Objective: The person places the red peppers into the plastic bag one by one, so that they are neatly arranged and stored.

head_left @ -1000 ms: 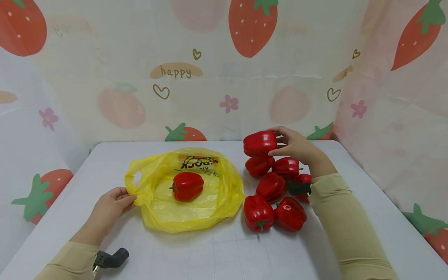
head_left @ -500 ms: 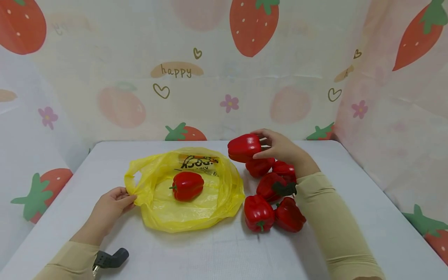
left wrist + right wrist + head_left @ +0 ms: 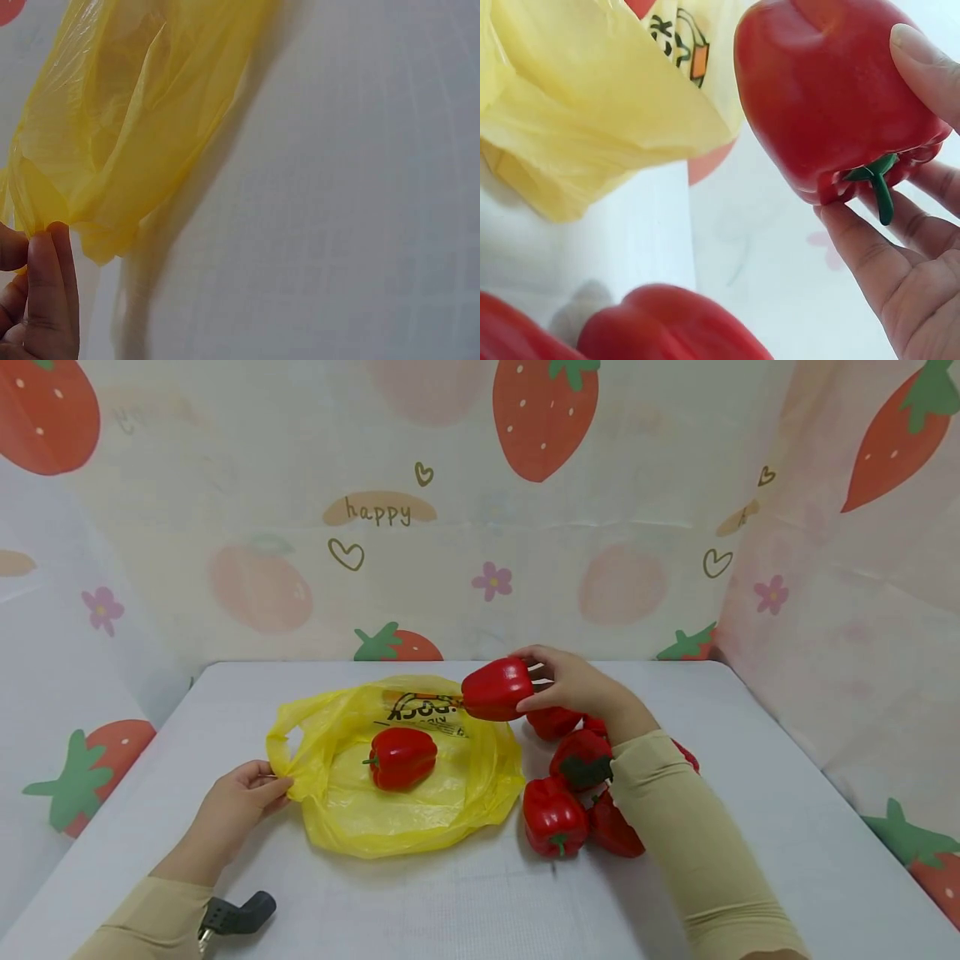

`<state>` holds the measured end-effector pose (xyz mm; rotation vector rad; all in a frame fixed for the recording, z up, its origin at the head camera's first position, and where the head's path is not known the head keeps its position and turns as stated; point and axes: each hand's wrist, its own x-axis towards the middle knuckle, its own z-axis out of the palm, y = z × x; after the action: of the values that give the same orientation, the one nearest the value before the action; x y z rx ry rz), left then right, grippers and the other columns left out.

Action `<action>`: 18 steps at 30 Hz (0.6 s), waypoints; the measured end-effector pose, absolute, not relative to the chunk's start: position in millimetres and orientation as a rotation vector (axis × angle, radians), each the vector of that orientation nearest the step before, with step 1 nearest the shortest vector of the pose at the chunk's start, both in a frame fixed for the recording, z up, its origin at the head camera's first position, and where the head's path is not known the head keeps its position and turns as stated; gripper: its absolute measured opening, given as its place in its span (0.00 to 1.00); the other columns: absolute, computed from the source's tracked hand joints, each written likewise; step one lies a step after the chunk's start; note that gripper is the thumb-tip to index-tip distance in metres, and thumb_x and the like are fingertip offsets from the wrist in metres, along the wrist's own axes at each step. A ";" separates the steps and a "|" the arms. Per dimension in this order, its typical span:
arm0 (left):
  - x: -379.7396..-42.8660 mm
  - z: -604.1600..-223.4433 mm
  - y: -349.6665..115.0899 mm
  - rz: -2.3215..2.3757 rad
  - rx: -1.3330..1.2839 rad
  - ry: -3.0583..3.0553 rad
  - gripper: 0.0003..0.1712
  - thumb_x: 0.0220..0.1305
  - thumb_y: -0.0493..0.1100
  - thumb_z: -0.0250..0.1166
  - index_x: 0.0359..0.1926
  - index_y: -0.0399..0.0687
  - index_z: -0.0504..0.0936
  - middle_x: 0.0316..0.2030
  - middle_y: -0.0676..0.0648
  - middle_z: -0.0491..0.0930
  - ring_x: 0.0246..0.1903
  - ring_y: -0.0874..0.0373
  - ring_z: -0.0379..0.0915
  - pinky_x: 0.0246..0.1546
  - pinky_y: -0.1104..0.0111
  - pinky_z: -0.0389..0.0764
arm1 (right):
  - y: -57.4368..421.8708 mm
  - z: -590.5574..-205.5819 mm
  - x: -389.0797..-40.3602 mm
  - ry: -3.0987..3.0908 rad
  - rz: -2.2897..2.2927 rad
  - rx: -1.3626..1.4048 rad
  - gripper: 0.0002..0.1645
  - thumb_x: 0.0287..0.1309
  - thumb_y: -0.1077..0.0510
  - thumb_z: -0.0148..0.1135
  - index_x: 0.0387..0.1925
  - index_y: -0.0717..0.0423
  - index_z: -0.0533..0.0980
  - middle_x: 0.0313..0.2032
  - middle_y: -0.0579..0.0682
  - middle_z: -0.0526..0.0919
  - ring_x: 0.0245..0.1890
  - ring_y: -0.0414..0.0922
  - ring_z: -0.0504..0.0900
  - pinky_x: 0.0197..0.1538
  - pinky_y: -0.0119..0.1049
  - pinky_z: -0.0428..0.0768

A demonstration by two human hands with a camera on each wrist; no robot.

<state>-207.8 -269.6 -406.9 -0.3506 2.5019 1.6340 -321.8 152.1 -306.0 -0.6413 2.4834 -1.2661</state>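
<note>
A yellow plastic bag [image 3: 341,827] lies spread with its mouth open upward on the table, and one red bell pepper [image 3: 403,760] rests inside it. My left hand [image 3: 236,802] pinches the bag's left edge near the handle; the left wrist view shows thumb and fingers [image 3: 46,292] on the thin plastic. My right hand [image 3: 573,685] holds another red bell pepper [image 3: 497,689] above the bag's far right rim. In the right wrist view, thumb and fingers grip that pepper [image 3: 832,90] near its green stem [image 3: 883,196].
To the right of the bag several more red bell peppers [image 3: 555,817] lie grouped on the white table [image 3: 420,910], partly hidden by the right forearm. A dark wrist device [image 3: 238,914] juts from the left sleeve. A strawberry-print curtain [image 3: 450,527] stands behind the table.
My right hand has carried its pepper left and slightly down, from over the pepper group to the bag's right rim. The left hand, bag and pepper inside have stayed put.
</note>
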 end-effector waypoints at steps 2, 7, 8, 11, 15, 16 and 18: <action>-207.6 -406.8 -269.6 1.633 -0.349 2.504 0.29 0.61 0.51 0.60 0.55 0.36 0.66 0.42 0.45 0.77 0.36 0.62 0.74 0.38 0.76 0.78 | 148.6 -306.4 -321.4 2.474 -1.259 -0.648 0.42 0.41 0.52 0.73 0.58 0.41 0.64 0.54 0.46 0.71 0.55 0.49 0.70 0.46 0.46 0.79; -206.8 -406.6 -269.6 1.622 -0.344 2.509 0.29 0.61 0.52 0.59 0.54 0.36 0.66 0.42 0.45 0.78 0.36 0.61 0.74 0.38 0.76 0.78 | 139.5 -308.4 -321.6 2.455 -1.239 -0.677 0.42 0.40 0.51 0.74 0.58 0.41 0.64 0.53 0.46 0.71 0.55 0.49 0.70 0.45 0.43 0.79; -206.6 -406.6 -269.5 1.621 -0.343 2.509 0.29 0.61 0.52 0.59 0.54 0.36 0.66 0.42 0.45 0.78 0.36 0.61 0.74 0.38 0.75 0.78 | 137.7 -308.9 -321.7 2.452 -1.233 -0.685 0.42 0.39 0.51 0.74 0.58 0.42 0.64 0.54 0.46 0.71 0.55 0.49 0.70 0.45 0.43 0.79; -206.5 -406.5 -269.3 1.621 -0.342 2.509 0.29 0.61 0.52 0.59 0.54 0.36 0.66 0.42 0.45 0.77 0.36 0.62 0.74 0.38 0.75 0.78 | 132.9 -310.3 -321.7 2.453 -1.203 -0.698 0.44 0.38 0.49 0.75 0.59 0.41 0.64 0.54 0.46 0.71 0.54 0.48 0.71 0.46 0.43 0.79; -206.5 -406.7 -268.9 1.629 -0.347 2.507 0.29 0.61 0.52 0.60 0.55 0.36 0.66 0.43 0.45 0.77 0.35 0.63 0.74 0.38 0.75 0.78 | 127.6 -312.6 -321.8 2.447 -1.171 -0.720 0.44 0.38 0.48 0.75 0.59 0.41 0.64 0.53 0.45 0.72 0.54 0.47 0.71 0.49 0.42 0.78; -206.6 -406.8 -268.9 1.629 -0.348 2.508 0.29 0.61 0.52 0.60 0.54 0.36 0.66 0.43 0.45 0.77 0.35 0.63 0.74 0.38 0.75 0.78 | 126.3 -313.2 -321.8 2.439 -1.169 -0.725 0.44 0.37 0.48 0.75 0.59 0.41 0.64 0.53 0.45 0.72 0.54 0.47 0.71 0.49 0.42 0.77; -206.6 -407.0 -268.8 1.627 -0.343 2.513 0.29 0.61 0.52 0.59 0.54 0.36 0.66 0.43 0.45 0.77 0.35 0.63 0.74 0.38 0.76 0.78 | 123.4 -314.4 -321.6 2.432 -1.158 -0.736 0.44 0.37 0.48 0.75 0.58 0.41 0.65 0.53 0.44 0.72 0.54 0.46 0.71 0.48 0.42 0.78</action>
<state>-206.6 -268.8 -407.0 -0.3435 2.5125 1.6267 -321.6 123.4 -314.4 -0.7356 2.4322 -1.1581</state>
